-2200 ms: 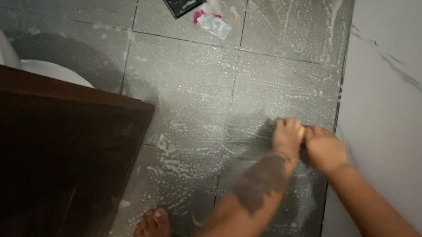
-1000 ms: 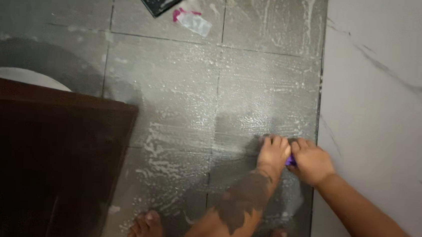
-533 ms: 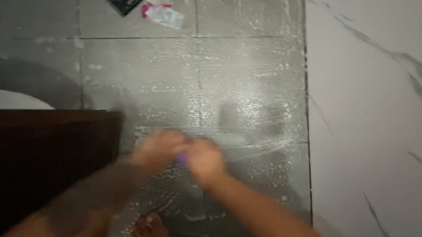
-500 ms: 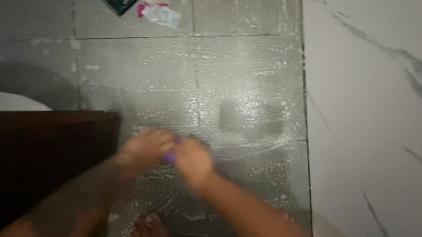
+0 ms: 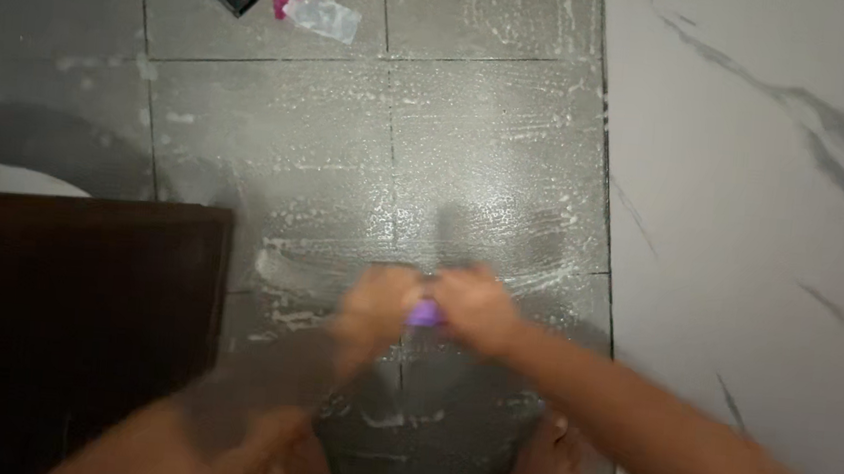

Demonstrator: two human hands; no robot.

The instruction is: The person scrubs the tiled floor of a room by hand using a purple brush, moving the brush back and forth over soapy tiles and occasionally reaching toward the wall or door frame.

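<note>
hands shifted left; purple scrubber (image 5: 425,314) mostly hidden, motion-blurred.

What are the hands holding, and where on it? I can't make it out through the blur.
A small purple object, gripped between left hand and right hand; its held part is hidden.

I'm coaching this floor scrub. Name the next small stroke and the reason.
Probably push the purple scrubber, gripped between the left hand and right hand, forward across the grey tile. White suds streak that tile ahead of the hands.
</note>
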